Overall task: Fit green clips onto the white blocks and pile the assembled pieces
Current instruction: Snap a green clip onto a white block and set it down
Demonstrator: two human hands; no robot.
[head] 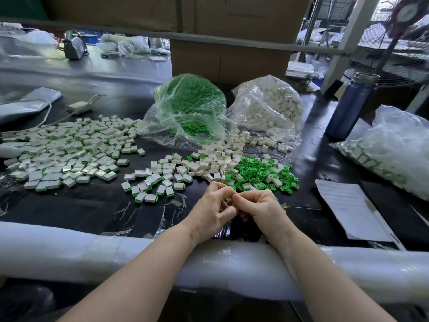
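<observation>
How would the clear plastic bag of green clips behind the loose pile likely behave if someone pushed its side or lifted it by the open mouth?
The bag of green clips would probably sag and change shape, since its thin film is crumpled and slumps around the contents. Clips would likely spill, because the mouth lies open toward the table. It looks fairly full, so perhaps weighty for so flimsy a film.

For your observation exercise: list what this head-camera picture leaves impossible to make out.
- Head view: what the left hand and right hand pinch; curled fingers hide all but a green sliver.
- Paper sheet: print too small.
- Right-hand bag: cut off by the frame edge, contents blurred by plastic.
</observation>
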